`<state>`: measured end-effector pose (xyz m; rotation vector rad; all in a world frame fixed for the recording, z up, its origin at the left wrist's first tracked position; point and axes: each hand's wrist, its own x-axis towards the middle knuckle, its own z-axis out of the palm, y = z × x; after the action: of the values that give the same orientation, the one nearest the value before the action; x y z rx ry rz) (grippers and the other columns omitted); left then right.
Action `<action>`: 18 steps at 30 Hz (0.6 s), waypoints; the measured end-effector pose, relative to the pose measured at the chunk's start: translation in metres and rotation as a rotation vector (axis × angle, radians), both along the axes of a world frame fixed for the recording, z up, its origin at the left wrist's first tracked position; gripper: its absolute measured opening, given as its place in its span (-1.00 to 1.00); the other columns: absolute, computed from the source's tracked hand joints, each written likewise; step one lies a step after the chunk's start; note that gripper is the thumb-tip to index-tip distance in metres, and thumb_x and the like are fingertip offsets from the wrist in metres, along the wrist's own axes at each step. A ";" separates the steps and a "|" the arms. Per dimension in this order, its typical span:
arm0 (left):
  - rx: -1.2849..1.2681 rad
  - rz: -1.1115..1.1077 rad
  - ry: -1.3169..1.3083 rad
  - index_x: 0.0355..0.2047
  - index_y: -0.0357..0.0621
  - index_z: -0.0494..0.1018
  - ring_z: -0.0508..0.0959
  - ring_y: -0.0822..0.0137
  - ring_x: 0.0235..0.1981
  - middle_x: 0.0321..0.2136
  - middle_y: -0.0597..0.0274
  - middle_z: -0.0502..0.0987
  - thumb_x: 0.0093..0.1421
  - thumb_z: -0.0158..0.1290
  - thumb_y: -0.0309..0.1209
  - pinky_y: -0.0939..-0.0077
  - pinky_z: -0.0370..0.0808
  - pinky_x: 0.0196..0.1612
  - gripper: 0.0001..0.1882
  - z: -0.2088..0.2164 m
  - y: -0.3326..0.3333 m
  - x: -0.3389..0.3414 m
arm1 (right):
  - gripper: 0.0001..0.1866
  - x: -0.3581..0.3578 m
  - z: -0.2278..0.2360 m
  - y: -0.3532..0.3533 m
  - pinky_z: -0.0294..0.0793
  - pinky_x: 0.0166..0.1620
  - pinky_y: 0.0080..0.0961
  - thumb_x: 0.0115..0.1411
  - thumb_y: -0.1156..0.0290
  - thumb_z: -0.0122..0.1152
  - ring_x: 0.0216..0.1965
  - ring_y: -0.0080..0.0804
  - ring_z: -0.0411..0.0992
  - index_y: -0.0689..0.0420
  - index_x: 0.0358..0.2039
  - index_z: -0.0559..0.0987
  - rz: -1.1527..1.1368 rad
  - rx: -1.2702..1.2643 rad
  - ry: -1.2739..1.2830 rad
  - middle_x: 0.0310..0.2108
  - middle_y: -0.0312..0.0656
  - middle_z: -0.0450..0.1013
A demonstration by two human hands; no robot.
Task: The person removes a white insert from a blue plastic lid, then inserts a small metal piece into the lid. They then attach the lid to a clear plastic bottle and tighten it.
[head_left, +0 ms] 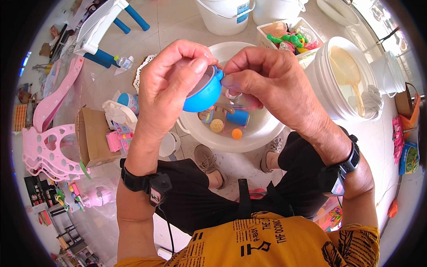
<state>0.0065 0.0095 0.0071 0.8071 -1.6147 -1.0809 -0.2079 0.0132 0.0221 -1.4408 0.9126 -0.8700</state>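
A round, hollow blue plastic cup (205,97) with a pale inside and a small loop on its rim is held up in front of me. My left hand (171,82) grips its rim between thumb and bent fingers. Closed in a pinch, my right hand (271,82) has its thumb tip against the loop; whatever lies between those fingertips is hidden. Below both hands stands a wide white basin (262,135). Inside it lie a blue cylinder (238,117), an orange ball (236,133), a cream swirled disc (216,125) and other small pieces.
At the right stands a white bucket (327,84) with a ladle (356,89) in it. A box of colourful toys (264,33) sits beyond the basin. To the left are a cardboard box (95,140), pink plastic parts (51,144) and a white stool with blue legs (100,57).
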 end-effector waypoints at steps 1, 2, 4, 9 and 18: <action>-0.031 -0.001 -0.013 -0.21 -0.24 0.51 0.58 0.50 -0.20 -0.25 0.25 0.60 0.36 0.06 -0.43 0.58 0.52 -0.09 -0.88 0.000 -0.001 0.000 | -0.88 0.000 0.000 0.000 0.32 -0.51 -0.76 0.25 0.46 0.23 -0.58 -0.75 0.37 0.24 -0.28 0.62 0.011 0.031 -0.010 -0.51 -0.36 0.52; -0.083 0.016 -0.048 -0.22 -0.24 0.50 0.57 0.49 -0.21 -0.26 0.24 0.60 0.34 0.06 -0.45 0.58 0.52 -0.10 -0.89 0.000 -0.001 0.000 | -0.88 0.000 -0.001 -0.001 0.33 -0.49 -0.76 0.27 0.45 0.22 -0.57 -0.74 0.39 0.24 -0.26 0.61 0.032 0.044 -0.045 -0.50 -0.35 0.52; -0.188 0.054 -0.118 -0.24 -0.24 0.50 0.57 0.49 -0.22 -0.28 0.24 0.60 0.31 0.06 -0.49 0.58 0.51 -0.12 -0.92 0.001 -0.001 0.000 | -0.87 -0.001 -0.002 -0.003 0.35 -0.47 -0.75 0.30 0.45 0.21 -0.54 -0.73 0.41 0.24 -0.22 0.60 0.061 0.070 -0.076 -0.46 -0.34 0.53; -0.294 0.088 -0.147 -0.27 -0.24 0.49 0.57 0.47 -0.26 -0.30 0.24 0.58 0.25 0.09 -0.53 0.57 0.51 -0.16 -0.93 0.002 -0.001 0.000 | -0.82 -0.003 -0.004 -0.004 0.43 -0.43 -0.70 0.31 0.44 0.18 -0.52 -0.70 0.44 0.29 -0.17 0.59 0.073 0.096 -0.084 -0.50 -0.32 0.51; -0.335 0.084 -0.291 -0.22 -0.23 0.55 0.58 0.40 -0.31 -0.33 0.22 0.58 0.18 0.18 -0.55 0.54 0.51 -0.20 -0.85 0.004 0.003 -0.003 | -0.80 -0.002 -0.006 -0.003 0.43 -0.40 -0.68 0.30 0.39 0.24 -0.47 -0.71 0.43 0.27 -0.20 0.59 0.004 -0.055 -0.029 -0.44 -0.32 0.53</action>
<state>0.0038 0.0125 0.0116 0.8226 -1.9226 -0.6287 -0.2101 0.0101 0.0164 -1.4727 0.8701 -0.9172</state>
